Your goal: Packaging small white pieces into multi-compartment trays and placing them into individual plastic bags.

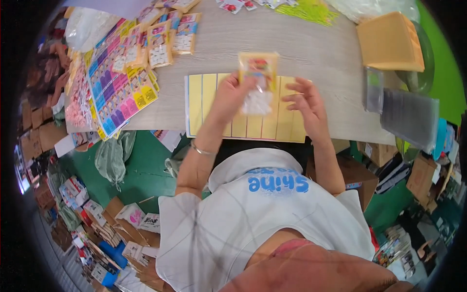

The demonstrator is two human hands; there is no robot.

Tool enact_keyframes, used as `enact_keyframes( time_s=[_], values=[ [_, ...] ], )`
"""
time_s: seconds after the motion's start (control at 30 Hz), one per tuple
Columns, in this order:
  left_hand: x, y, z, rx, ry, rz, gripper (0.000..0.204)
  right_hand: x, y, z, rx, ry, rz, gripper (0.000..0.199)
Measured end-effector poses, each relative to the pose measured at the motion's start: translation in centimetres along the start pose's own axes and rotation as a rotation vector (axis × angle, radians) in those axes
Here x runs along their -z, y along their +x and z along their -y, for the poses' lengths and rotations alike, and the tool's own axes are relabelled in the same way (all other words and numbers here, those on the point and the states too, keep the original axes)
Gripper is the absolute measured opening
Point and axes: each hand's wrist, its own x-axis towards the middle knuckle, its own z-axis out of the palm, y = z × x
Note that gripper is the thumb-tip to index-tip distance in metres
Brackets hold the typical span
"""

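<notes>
My left hand (pixel 233 95) grips a small clear-wrapped packet (pixel 259 78) by its left side, thumb across its front. The packet has a pale yellow backing, a printed picture and white pieces in its lower half; it is a little blurred. Just right of it, my right hand (pixel 307 104) is raised with its fingers apart and nothing in them. Beneath both hands, a yellow striped sheet (pixel 197 104) lies at the table's near edge. Several similar packets (pixel 159 45) are piled at the far left of the table.
Colourful printed sheets (pixel 121 90) spread over the table's left edge. A yellow padded envelope (pixel 391 41) and clear plastic sleeves (pixel 408 117) lie at the right. Green strips (pixel 311 12) are at the back. Cardboard boxes (pixel 129 219) and a plastic bag (pixel 114 155) stand on the green floor.
</notes>
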Motion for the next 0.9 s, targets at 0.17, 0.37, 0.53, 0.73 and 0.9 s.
enact_keyframes(
  time_s=[0.17, 0.37, 0.53, 0.73, 0.9],
  values=[
    [8.4, 5.4, -9.6, -0.175, 0.054, -0.252, 0.031, 3.9, 0.4, 0.8, -0.056, 0.086, -0.194, 0.035],
    [17.1, 9.4, -19.6, -0.435, 0.781, -0.610, 0.053, 3.8, 0.2, -0.7, -0.041, -0.082, -0.222, 0.038],
    [12.9, 5.2, -12.9, -0.792, 1.218, -0.608, 0.043, -2.0, 2.8, -1.0, 0.511, -1.031, 0.046, 0.049],
    [11.4, -5.5, -3.4, -0.544, 0.625, -0.521, 0.040, -8.4, 6.0, -5.2, 0.604, -1.270, 0.062, 0.037],
    [14.0, -11.6, -1.4, -0.627, 0.485, -0.608, 0.029, -2.0, 9.4, -8.0, 0.342, -0.402, 0.150, 0.025]
  ],
)
